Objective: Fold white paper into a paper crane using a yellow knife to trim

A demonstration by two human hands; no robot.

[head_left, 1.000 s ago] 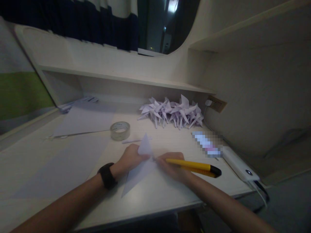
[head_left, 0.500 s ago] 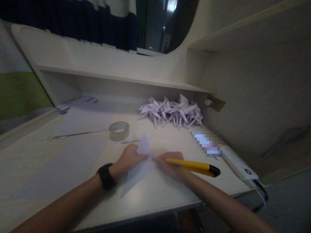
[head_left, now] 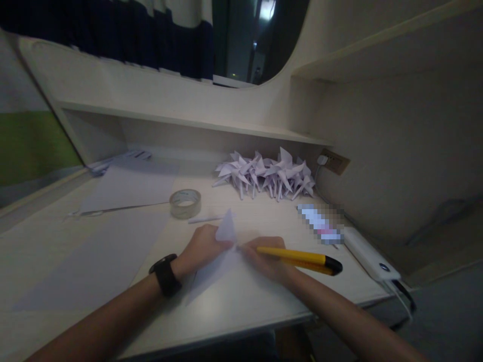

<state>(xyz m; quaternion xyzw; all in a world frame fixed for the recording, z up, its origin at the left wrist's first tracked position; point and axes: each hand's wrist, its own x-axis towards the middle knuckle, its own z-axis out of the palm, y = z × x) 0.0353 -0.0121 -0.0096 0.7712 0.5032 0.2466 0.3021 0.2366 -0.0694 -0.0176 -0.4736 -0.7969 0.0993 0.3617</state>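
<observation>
A folded white piece of paper (head_left: pixel 212 276) with pointed ends is pinched in my left hand (head_left: pixel 204 247), its upper tip sticking up past the thumb. My right hand (head_left: pixel 266 259) grips a yellow utility knife (head_left: pixel 298 257) with a black end. The knife's front end meets the paper close to my left thumb; the blade itself is too blurred to make out. Just behind my left hand lies a thin rolled paper stick (head_left: pixel 204 219). A roll of clear tape (head_left: pixel 184 204) stands to the left of the stick.
Several paper pinwheels (head_left: pixel 264 173) are heaped at the back of the desk. White paper sheets (head_left: pixel 94 256) cover the left side. On the right are a blurred-out phone (head_left: pixel 319 223) and a white power strip (head_left: pixel 372 254) with cables. A shelf (head_left: pixel 196 123) overhangs the back.
The paper's upper tip has shifted slightly to the right along with my left thumb. My right hand and the knife look almost unmoved.
</observation>
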